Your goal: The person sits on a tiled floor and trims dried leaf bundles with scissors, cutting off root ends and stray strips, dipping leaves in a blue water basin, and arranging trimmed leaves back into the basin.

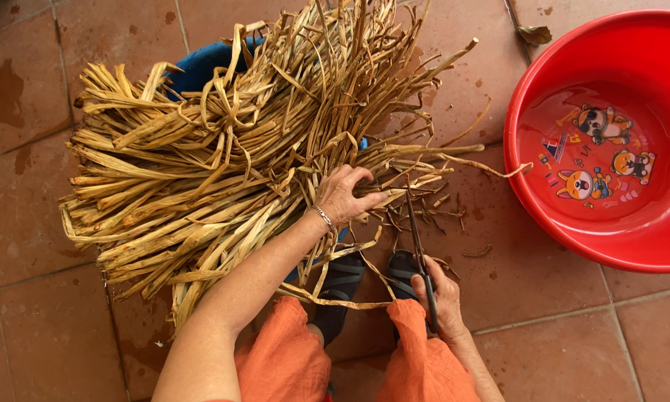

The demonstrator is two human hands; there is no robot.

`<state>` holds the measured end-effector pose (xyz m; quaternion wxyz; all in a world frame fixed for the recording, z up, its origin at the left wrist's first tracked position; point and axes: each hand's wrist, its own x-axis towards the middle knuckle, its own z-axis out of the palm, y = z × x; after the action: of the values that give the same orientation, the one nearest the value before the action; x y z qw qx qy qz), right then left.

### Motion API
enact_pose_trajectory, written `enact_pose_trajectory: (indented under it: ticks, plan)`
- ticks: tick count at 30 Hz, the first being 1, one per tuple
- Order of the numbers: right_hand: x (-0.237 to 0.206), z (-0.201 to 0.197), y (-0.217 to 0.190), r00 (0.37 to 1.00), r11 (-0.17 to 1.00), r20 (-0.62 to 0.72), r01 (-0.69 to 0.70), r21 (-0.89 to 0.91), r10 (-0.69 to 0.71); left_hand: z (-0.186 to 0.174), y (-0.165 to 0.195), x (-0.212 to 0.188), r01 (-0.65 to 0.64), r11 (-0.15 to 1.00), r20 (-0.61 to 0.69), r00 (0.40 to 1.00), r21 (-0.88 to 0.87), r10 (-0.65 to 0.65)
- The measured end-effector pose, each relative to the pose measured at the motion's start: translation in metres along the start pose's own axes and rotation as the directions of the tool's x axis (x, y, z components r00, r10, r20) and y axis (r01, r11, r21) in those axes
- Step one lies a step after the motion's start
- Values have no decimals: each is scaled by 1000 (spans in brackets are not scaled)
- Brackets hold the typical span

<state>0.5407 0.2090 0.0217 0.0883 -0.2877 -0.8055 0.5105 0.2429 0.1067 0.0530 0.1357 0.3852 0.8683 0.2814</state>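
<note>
A big heap of dried tan plant strips (216, 156) lies over a blue tub (204, 63) on the tiled floor. My left hand (344, 195), with a bracelet at the wrist, grips several strips at the heap's right side. My right hand (443, 298) is closed on the handles of dark scissors (418, 246), whose blades point up toward the strip ends near my left fingers. One loose strip (342, 301) runs across my legs between both arms.
A red plastic basin (528, 97) with cartoon animals printed inside stands at the right. Short cut scraps (443, 208) litter the tiles near the scissors. My feet in dark sandals (342, 286) and orange trousers (290, 357) are at the bottom. Terracotta tiles surround everything.
</note>
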Motion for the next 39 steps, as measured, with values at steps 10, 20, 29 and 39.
enact_pose_trajectory:
  ticks: [10,20,29,39]
  plan:
    - [15,5,0,924,852,291,-352,388,249,28,-5,22,66,964,135,985,256,-103]
    - [39,12,-29,926,871,302,-332,363,227,8,-25,14,274,939,115,960,-209,-254]
    - [32,20,-33,974,951,132,-209,228,182,7,-27,13,240,945,79,971,-221,-228]
    - [1,3,6,975,809,33,-202,552,221,-3,-19,9,309,927,136,949,-213,-285]
